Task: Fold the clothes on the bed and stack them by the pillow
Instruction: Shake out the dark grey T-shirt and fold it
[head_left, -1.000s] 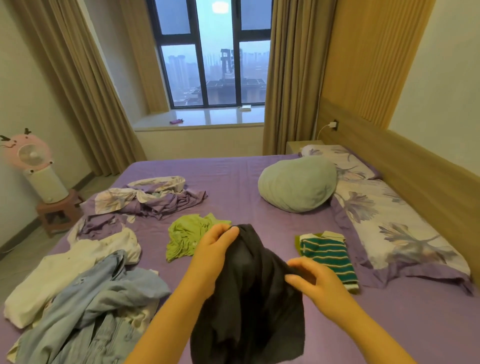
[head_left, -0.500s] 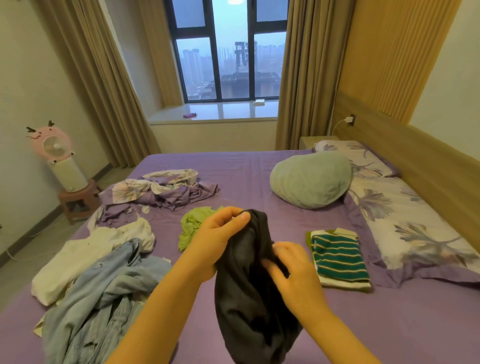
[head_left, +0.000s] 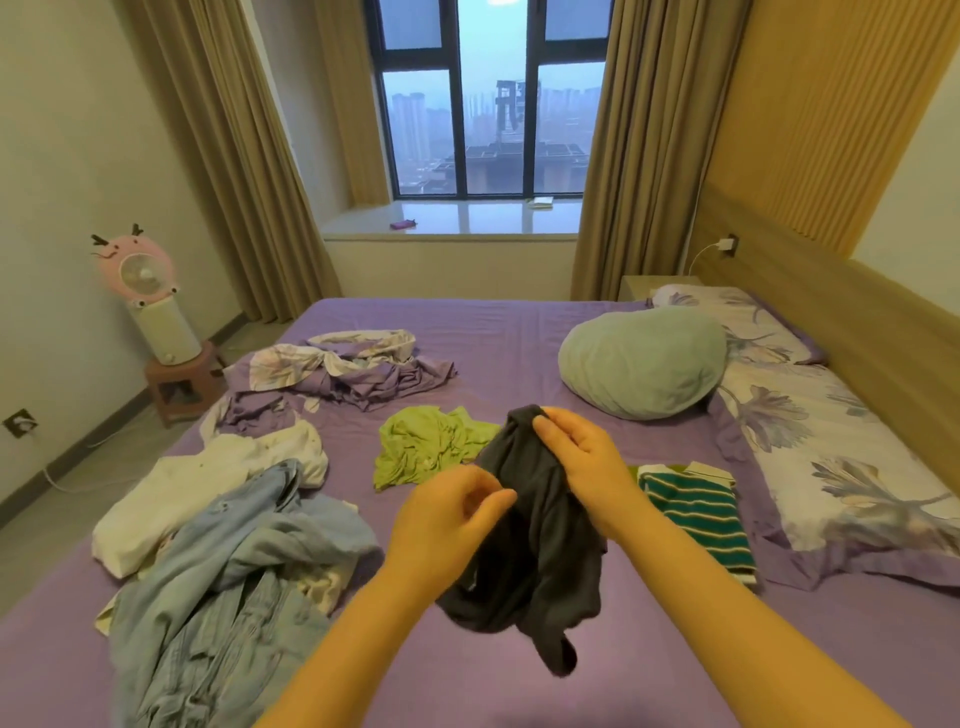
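Observation:
A dark grey garment (head_left: 545, 545) hangs bunched above the purple bed (head_left: 519, 332) in front of me. My right hand (head_left: 582, 457) grips its top end. Lower down, my left hand (head_left: 447, 519) pinches its left edge with curled fingers. A folded green-and-white striped top (head_left: 696, 509) lies beside the floral pillow (head_left: 831, 441) on the right. Unfolded on the bed are a lime green shirt (head_left: 426, 447), a white garment (head_left: 208, 483) and a light blue denim piece (head_left: 234, 571).
A round pale green cushion (head_left: 644, 364) sits against the pillow. A crumpled purple floral cloth (head_left: 353, 374) lies at the far left of the bed. A pink fan (head_left: 145, 291) stands on a stool (head_left: 176, 384) by the left wall. The wooden headboard (head_left: 857, 322) runs along the right.
My right hand has taken over the garment's top end. My left hand let go of the top and dropped to the left edge. The garment now hangs lower and more bunched.

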